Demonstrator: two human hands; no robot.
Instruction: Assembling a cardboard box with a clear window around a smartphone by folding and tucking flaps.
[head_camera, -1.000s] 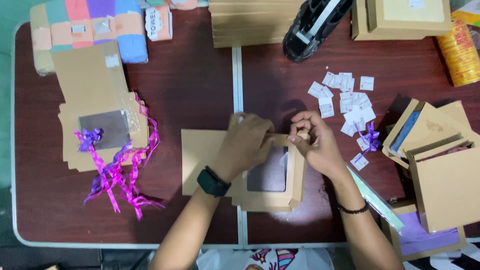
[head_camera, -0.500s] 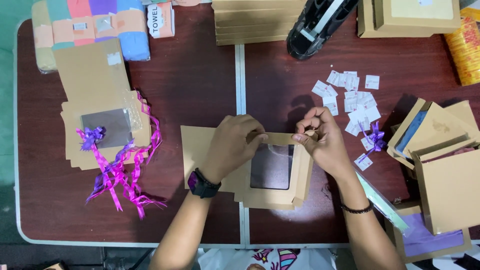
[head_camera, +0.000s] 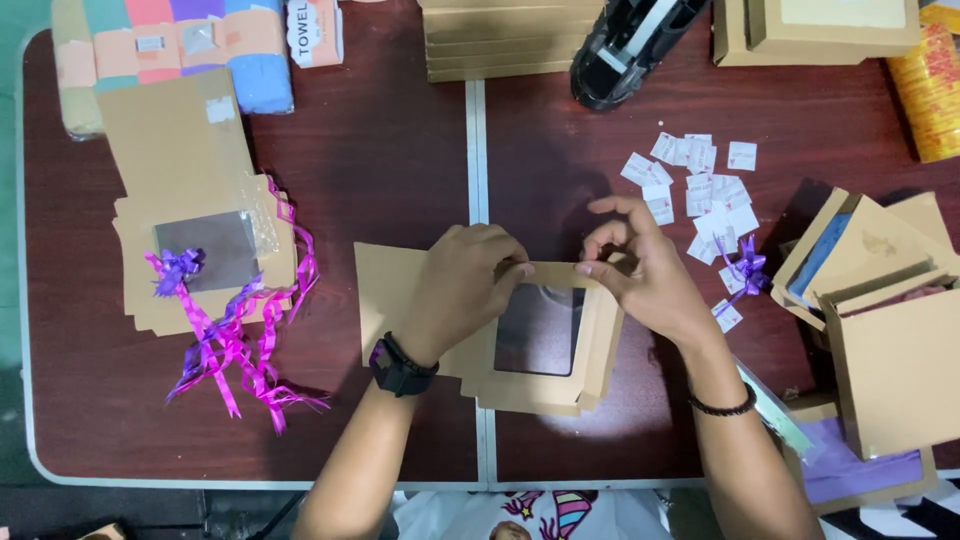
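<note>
I hold a brown cardboard box lid (head_camera: 545, 345) with a clear window, flat on the dark red table (head_camera: 380, 170) just in front of me. My left hand (head_camera: 462, 290) lies on its left part, with the fingers curled and closed on the far edge of the lid. My right hand (head_camera: 645, 270) pinches the same far edge at the right corner, thumb and fingertips pressed together on the cardboard flap.

Just beyond my right hand is a scatter of small white paper tags (head_camera: 695, 180), and right beside the wrist lies a small purple bow (head_camera: 745, 270). Further to the right, some open brown boxes (head_camera: 880, 310) stand together. Well to the left of my left hand there is a stack of flat cardboard pieces (head_camera: 185, 200), with purple and pink ribbons (head_camera: 235, 345) lying over its near edge. Far beyond my hands I see a black tape dispenser (head_camera: 630, 40) and folded towels in several colours (head_camera: 170, 45).
</note>
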